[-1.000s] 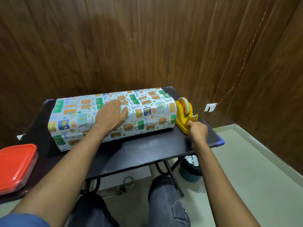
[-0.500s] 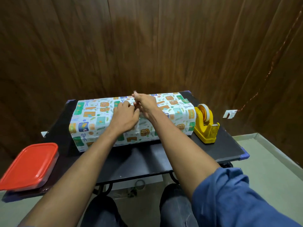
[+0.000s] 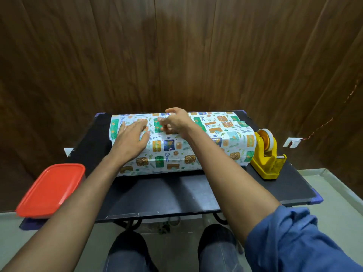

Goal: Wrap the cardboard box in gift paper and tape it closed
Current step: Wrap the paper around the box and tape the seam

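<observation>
Right hand [image 3: 176, 122] left dispenser [image 3: 267, 154] — both hands atop box [image 3: 196, 146]

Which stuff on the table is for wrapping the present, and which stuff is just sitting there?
For the wrapping:
- wrapped box, gift paper already round it
- yellow tape dispenser, at the box's right end
- left hand, pressing flat on the box
- right hand, fingers curled on top of the box

Just sitting there:
- red-lidded container, at the table's left edge
</observation>
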